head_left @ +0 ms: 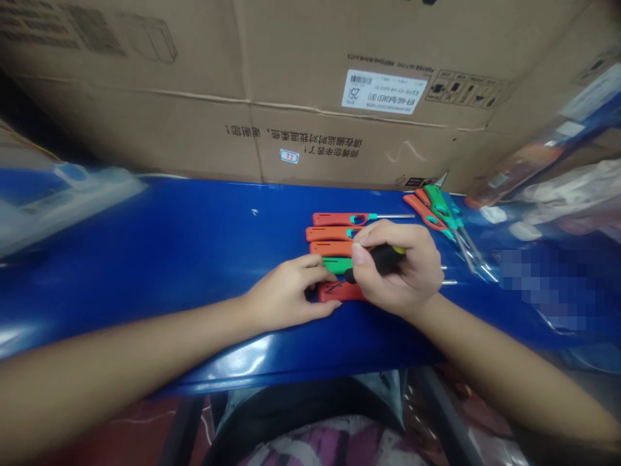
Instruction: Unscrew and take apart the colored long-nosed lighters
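Several long-nosed lighters lie in a column on the blue table. My left hand point(291, 291) grips the handle end of the nearest one, a red lighter point(347, 292), between thumb and fingers. In my right hand point(407, 268) is a black screwdriver point(383, 260) with a yellow part on its handle, its thin shaft reaching down to the red lighter's handle. Just beyond lies a green lighter point(338, 265), then an orange lighter point(331, 248), another orange lighter point(330, 233) and a farther red lighter point(334, 219). My right hand hides parts of them.
A pile of green and red lighters point(439, 213) lies to the right. Behind the blue table point(145, 272) stands a large cardboard box point(301, 84). A blurred white object point(72, 200) is at the left, and plastic-wrapped items point(577, 194) are at the right.
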The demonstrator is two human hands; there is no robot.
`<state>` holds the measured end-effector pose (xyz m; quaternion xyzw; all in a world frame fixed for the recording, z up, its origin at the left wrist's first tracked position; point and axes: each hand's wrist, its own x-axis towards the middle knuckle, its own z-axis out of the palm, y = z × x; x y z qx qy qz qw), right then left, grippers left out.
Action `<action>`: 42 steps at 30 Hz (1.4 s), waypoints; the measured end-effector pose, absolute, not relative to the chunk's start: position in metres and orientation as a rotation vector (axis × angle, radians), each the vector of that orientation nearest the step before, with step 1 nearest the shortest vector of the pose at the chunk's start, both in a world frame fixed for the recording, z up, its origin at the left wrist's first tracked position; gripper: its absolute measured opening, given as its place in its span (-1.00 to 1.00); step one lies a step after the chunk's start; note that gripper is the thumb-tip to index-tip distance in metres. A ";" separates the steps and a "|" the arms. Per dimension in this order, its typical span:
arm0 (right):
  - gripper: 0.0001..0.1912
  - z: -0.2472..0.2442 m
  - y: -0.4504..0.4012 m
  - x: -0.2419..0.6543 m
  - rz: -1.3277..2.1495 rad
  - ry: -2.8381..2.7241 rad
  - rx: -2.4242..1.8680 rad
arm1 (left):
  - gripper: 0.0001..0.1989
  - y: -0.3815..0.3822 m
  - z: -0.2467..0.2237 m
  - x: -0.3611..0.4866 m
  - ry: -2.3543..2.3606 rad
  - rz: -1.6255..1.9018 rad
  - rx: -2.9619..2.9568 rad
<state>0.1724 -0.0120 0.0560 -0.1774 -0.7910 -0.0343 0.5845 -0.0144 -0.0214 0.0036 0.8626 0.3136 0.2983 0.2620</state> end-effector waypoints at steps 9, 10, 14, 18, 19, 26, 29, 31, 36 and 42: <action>-0.90 0.078 -0.017 0.177 -0.296 -2.130 -0.637 | -0.85 -0.022 0.005 -0.013 0.866 0.791 2.307; -0.86 0.083 -0.017 0.176 -0.326 -2.178 -0.670 | -0.85 -0.022 0.006 -0.013 0.860 0.787 2.296; -0.56 0.102 -0.014 0.170 -0.328 -2.244 -0.850 | -0.88 -0.023 0.006 -0.011 0.876 0.798 2.264; -0.75 0.110 -0.010 0.165 -0.127 -2.415 -0.855 | -0.94 -0.021 0.007 -0.009 0.882 0.806 2.245; -0.85 0.111 -0.009 0.164 -0.082 -2.462 -0.837 | -0.94 -0.021 0.007 -0.009 0.880 0.808 2.244; -0.83 0.102 -0.006 0.168 -0.174 -2.438 -0.769 | -0.87 -0.017 0.005 -0.009 0.919 0.857 2.199; -0.81 0.098 -0.006 0.170 -0.162 -2.380 -0.776 | -0.89 -0.016 0.002 -0.009 0.928 0.826 2.214; -0.84 0.099 -0.007 0.172 -0.061 -2.420 -0.776 | -0.87 -0.015 0.000 -0.010 0.940 0.846 2.242; -0.82 0.105 -0.006 0.175 -0.083 -2.384 -0.883 | -0.87 -0.015 -0.001 -0.010 0.934 0.842 2.297; -0.78 0.110 -0.005 0.179 0.063 -2.467 -0.864 | -0.86 -0.017 -0.001 -0.012 0.930 0.834 2.322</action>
